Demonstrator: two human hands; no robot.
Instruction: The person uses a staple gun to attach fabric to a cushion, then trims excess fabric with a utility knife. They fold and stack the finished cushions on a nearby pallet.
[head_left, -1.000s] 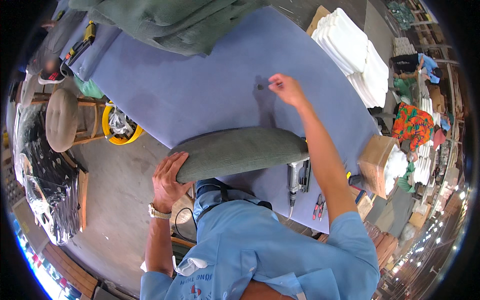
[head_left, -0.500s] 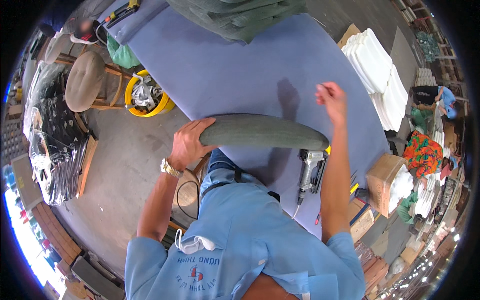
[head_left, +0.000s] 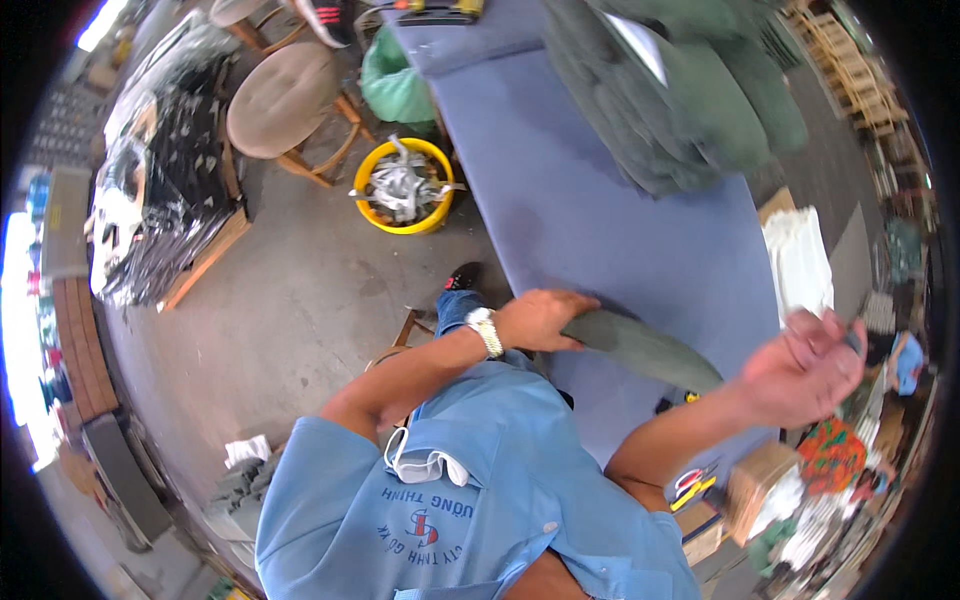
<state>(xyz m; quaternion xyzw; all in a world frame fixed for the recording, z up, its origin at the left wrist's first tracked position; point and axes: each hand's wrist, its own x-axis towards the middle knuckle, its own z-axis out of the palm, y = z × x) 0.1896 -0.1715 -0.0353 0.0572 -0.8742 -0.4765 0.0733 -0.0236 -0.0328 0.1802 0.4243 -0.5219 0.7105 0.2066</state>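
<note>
A curved, dark green fabric-covered pad (head_left: 650,350) lies along the near side of the blue-grey table (head_left: 600,235). Its left end is gripped by my left hand (head_left: 545,320), thumb and fingers closed around it. Out past the pad's other end, my right hand (head_left: 805,370) is raised above the table's right edge with its fingers curled in. Something small and greyish shows at its fingertips, too blurred to name. My right forearm covers part of the pad's right end and the table there.
Dark green padded pieces (head_left: 680,110) are heaped at the table's far end. Left of the table stand a yellow bucket (head_left: 447,210) of fabric scraps, a round-seated stool (head_left: 285,100) and a plastic-wrapped stack (head_left: 165,190). Scissors (head_left: 690,480) and a cardboard box (head_left: 760,485) are at the right.
My right hand has swung outward to the right, away from the pad. The left hand keeps its hold. My view has turned, and the staple gun beside the pad no longer shows clearly.
</note>
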